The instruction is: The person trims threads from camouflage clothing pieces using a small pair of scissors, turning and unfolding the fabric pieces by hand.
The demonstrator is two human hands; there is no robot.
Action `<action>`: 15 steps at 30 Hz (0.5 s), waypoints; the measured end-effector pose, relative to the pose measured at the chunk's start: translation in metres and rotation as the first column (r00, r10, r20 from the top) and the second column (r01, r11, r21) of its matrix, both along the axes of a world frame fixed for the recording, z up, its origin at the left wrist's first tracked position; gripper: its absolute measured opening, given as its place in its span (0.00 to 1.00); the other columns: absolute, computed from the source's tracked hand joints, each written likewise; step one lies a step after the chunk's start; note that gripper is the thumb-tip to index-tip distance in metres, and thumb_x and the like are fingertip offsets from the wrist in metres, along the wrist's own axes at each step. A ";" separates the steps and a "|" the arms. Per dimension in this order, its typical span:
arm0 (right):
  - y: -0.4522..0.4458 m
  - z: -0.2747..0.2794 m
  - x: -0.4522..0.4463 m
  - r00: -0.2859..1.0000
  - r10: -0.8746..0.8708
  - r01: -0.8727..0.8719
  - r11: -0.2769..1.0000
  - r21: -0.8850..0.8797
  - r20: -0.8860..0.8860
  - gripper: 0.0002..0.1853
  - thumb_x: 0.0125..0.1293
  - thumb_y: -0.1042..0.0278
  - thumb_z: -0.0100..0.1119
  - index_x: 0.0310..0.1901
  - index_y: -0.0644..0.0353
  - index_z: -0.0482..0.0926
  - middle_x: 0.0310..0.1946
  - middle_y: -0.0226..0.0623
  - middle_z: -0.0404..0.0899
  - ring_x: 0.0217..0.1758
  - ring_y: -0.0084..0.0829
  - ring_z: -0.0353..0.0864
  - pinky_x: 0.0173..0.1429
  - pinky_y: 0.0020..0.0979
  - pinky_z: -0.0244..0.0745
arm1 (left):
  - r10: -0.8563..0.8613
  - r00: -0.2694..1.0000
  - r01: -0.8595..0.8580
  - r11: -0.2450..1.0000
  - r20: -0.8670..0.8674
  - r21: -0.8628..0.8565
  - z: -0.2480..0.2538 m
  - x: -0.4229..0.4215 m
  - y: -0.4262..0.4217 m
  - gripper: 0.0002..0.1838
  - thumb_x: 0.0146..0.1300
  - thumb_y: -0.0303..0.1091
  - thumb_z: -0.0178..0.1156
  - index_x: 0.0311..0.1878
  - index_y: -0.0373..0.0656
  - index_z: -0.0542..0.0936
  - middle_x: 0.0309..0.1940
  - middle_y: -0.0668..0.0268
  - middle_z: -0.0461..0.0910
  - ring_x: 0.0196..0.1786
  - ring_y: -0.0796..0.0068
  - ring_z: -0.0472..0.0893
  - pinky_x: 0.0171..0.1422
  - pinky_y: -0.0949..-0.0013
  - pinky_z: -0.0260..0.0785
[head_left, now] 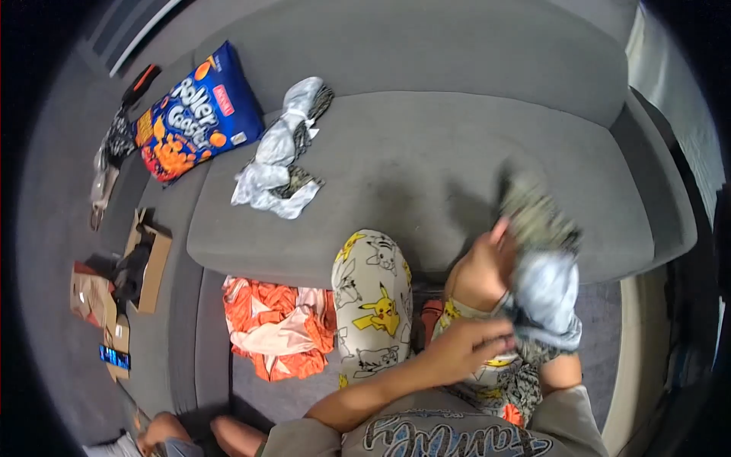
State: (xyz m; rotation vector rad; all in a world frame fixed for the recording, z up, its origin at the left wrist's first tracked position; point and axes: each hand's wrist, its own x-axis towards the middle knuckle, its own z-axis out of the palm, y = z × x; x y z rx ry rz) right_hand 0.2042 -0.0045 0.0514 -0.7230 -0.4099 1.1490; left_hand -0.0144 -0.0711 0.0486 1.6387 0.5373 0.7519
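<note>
Keep cloth bundle steady near sofa, with left fingers half-curled beside it; cannot tell either grip, nor right hand's opening.

"What lettering are you seeing?"
"I'm reading 'Roller Coaster' on the puffy, blue plastic snack bag, and I'm wearing 'Family' across my grey, short-sleeved fabric shirt."

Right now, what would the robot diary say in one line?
left hand: at blurry cloth | snack bag: on sofa | tied cloth: on sofa | orange cloth: near sofa edge
</note>
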 end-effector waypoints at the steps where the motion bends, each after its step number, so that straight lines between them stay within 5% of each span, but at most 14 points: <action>1: -0.026 -0.006 -0.008 0.995 0.078 -0.075 0.995 -0.062 0.060 0.21 0.70 0.59 0.45 0.60 0.62 0.67 0.54 0.40 0.72 0.55 0.33 0.73 0.61 0.34 0.68 | 0.237 0.959 -0.243 0.970 0.157 0.023 0.001 -0.004 0.010 0.08 0.61 0.32 0.59 0.40 0.37 0.77 0.24 0.65 0.75 0.27 0.78 0.72 0.33 0.74 0.64; 2: -0.049 -0.010 -0.015 0.982 0.153 -0.139 0.982 -0.127 0.112 0.22 0.69 0.59 0.46 0.60 0.62 0.67 0.53 0.40 0.73 0.54 0.33 0.74 0.60 0.35 0.69 | 0.451 0.890 -0.452 0.892 0.065 0.003 0.015 -0.022 0.025 0.02 0.59 0.23 0.56 0.36 0.36 0.76 0.27 0.71 0.77 0.30 0.83 0.73 0.32 0.74 0.64; 3: -0.068 -0.013 -0.016 0.963 0.220 -0.190 0.964 -0.184 0.156 0.22 0.69 0.59 0.46 0.60 0.62 0.68 0.52 0.40 0.74 0.53 0.33 0.75 0.60 0.35 0.70 | 0.609 0.762 -0.539 0.786 0.222 -0.303 0.019 -0.040 0.042 0.01 0.59 0.24 0.56 0.33 0.38 0.76 0.27 0.73 0.76 0.29 0.87 0.70 0.30 0.79 0.61; 4: -0.082 -0.013 -0.011 0.953 0.236 -0.193 0.957 -0.218 0.190 0.22 0.69 0.59 0.47 0.60 0.63 0.68 0.51 0.40 0.75 0.52 0.33 0.76 0.59 0.36 0.71 | 0.724 0.677 -0.703 0.689 0.132 -0.173 0.025 -0.060 0.058 0.02 0.60 0.26 0.56 0.32 0.40 0.76 0.26 0.75 0.74 0.28 0.89 0.68 0.29 0.82 0.59; 5: -0.090 -0.012 0.004 0.959 0.191 -0.142 0.963 -0.229 0.209 0.22 0.69 0.59 0.47 0.59 0.63 0.68 0.50 0.39 0.76 0.51 0.32 0.77 0.58 0.36 0.72 | 0.750 0.639 -0.746 0.658 0.172 -0.103 0.014 -0.081 0.067 0.03 0.61 0.29 0.57 0.34 0.41 0.76 0.27 0.75 0.74 0.27 0.88 0.67 0.29 0.82 0.58; 6: -0.097 -0.010 0.026 0.974 0.095 -0.051 0.977 -0.205 0.207 0.22 0.69 0.58 0.48 0.59 0.63 0.69 0.49 0.39 0.77 0.50 0.32 0.78 0.57 0.37 0.72 | 0.851 0.463 -0.803 0.521 0.247 -0.291 0.006 -0.097 0.079 0.06 0.62 0.35 0.59 0.37 0.42 0.77 0.30 0.73 0.76 0.29 0.84 0.70 0.33 0.80 0.61; 8: -0.111 -0.019 0.098 0.986 -0.077 0.077 0.997 0.005 0.151 0.23 0.69 0.56 0.47 0.59 0.65 0.69 0.44 0.38 0.79 0.47 0.29 0.79 0.52 0.37 0.75 | 0.954 0.272 -0.735 0.289 0.123 -0.614 0.039 -0.120 0.086 0.10 0.63 0.38 0.59 0.40 0.43 0.77 0.36 0.70 0.78 0.36 0.81 0.74 0.42 0.76 0.65; 10: -0.118 -0.025 0.132 0.982 -0.149 0.131 0.981 0.146 0.118 0.24 0.70 0.54 0.46 0.59 0.66 0.68 0.40 0.37 0.80 0.44 0.26 0.80 0.47 0.36 0.77 | 0.912 0.404 -0.757 0.378 0.073 -0.533 0.013 -0.121 0.087 0.10 0.64 0.38 0.58 0.43 0.42 0.77 0.38 0.69 0.79 0.40 0.80 0.75 0.46 0.75 0.65; 11: -0.117 -0.021 0.126 0.994 0.094 -0.104 0.958 0.267 0.052 0.24 0.71 0.53 0.45 0.56 0.67 0.69 0.36 0.32 0.78 0.41 0.22 0.78 0.42 0.31 0.76 | 0.865 0.502 -0.766 0.455 0.019 -0.455 0.003 -0.119 0.083 0.11 0.65 0.38 0.57 0.45 0.41 0.77 0.40 0.68 0.79 0.43 0.79 0.76 0.50 0.74 0.65; 12: -0.124 -0.014 0.117 0.986 0.127 -0.156 0.939 0.308 0.110 0.21 0.70 0.53 0.46 0.53 0.65 0.70 0.33 0.29 0.76 0.37 0.19 0.75 0.38 0.26 0.73 | 0.725 0.675 -0.582 0.638 0.137 -0.504 0.009 -0.106 0.072 0.12 0.65 0.35 0.56 0.48 0.40 0.76 0.41 0.67 0.79 0.43 0.79 0.77 0.50 0.75 0.66; 14: -0.137 0.002 0.100 0.957 0.178 -0.257 0.888 0.382 0.229 0.17 0.70 0.54 0.48 0.46 0.62 0.72 0.27 0.22 0.70 0.30 0.13 0.69 0.30 0.17 0.65 | 0.604 0.766 -0.500 0.775 0.221 -0.386 0.007 -0.100 0.061 0.16 0.66 0.37 0.56 0.53 0.39 0.74 0.43 0.64 0.79 0.44 0.75 0.78 0.49 0.68 0.71; 15: -0.144 0.004 0.106 0.806 0.058 -0.194 0.966 0.170 0.589 0.14 0.66 0.59 0.53 0.45 0.60 0.72 0.23 0.18 0.64 0.25 0.13 0.62 0.28 0.17 0.58 | 0.504 0.826 -0.401 0.840 0.252 -0.365 0.004 -0.105 0.070 0.17 0.65 0.37 0.57 0.53 0.40 0.74 0.44 0.64 0.79 0.44 0.74 0.78 0.50 0.69 0.70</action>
